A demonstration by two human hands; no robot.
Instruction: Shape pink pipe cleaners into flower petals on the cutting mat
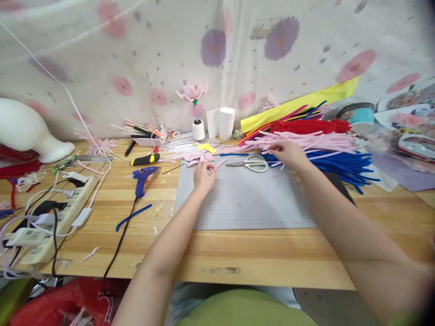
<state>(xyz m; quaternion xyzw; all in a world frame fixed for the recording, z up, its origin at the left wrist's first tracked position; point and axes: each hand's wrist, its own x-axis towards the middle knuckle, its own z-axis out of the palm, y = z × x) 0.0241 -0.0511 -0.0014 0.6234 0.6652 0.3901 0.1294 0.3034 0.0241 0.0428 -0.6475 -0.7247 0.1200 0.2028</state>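
Green cloth over the person's lap [244, 312] sits closest, and from it both bare forearms stretch out over the wooden table [238, 253] and the grey mat [244, 199]. At the mat's far edge the left hand [203, 175] pinches a short pink pipe-cleaner piece [219, 164] between thumb and fingertips, just beside a small heap of pink folded pieces [199, 157]. Further right, the right hand [288, 153] lies with curled fingers on the pile of pink pipe cleaners [316, 140]; whether it has actually closed on a strand, I cannot tell. White-handled scissors [253, 164] lie between the two hands, touching neither. Off to the left rest a blue glue gun [142, 177] and a power strip [50, 217], and a finished pink flower [192, 93] stands in a small white holder at the back. By my reading, this is the gathering stage, with one piece ready and another strand being picked out; freeing a single strand from the tangled pile seems to call for a fine fingertip grip so neighbours do not drag along.
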